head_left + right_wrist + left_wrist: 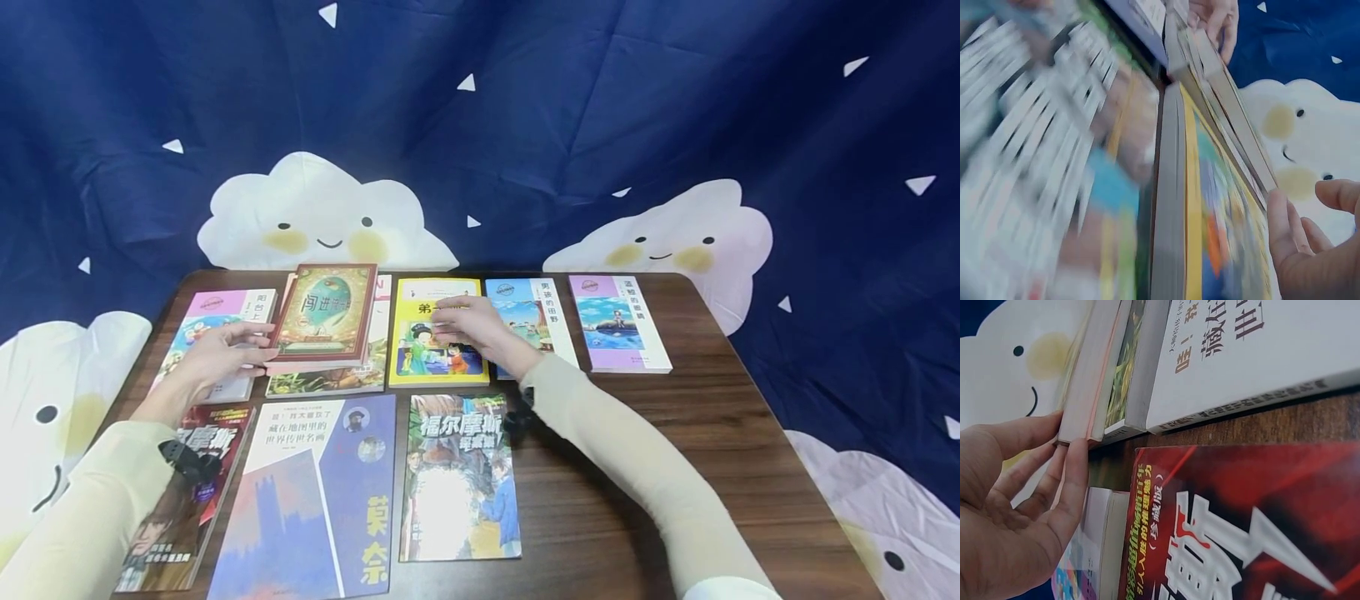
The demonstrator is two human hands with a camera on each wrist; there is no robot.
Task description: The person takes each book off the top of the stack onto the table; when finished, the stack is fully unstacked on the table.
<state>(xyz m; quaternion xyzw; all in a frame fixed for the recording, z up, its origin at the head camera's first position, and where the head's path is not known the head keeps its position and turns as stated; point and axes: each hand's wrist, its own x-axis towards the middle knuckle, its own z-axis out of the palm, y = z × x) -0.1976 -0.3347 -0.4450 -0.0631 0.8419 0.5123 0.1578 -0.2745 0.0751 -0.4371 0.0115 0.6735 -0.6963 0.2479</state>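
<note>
My left hand point(225, 357) pinches the lower left edge of a red-brown framed book point(324, 312) with a green oval on its cover. In the left wrist view the thumb lies on one face of this book and the fingertips point(1077, 456) on the other. It overlaps a white-edged book point(380, 333), which it mostly covers. My right hand point(480, 327) is over a yellow picture book point(408, 371), fingers loosely bent and holding nothing. In the right wrist view its fingers point(1279, 219) appear near the yellow book's far side.
In the back row lie a pink-topped book point(238, 307), a blue book point(510, 292) and a lake-cover book point(618, 325). Nearer are a dark red book point(187, 500), a large purple-white book point(300, 500) and a glossy comic-style book point(495, 467). All share a dark wooden table point(600, 517).
</note>
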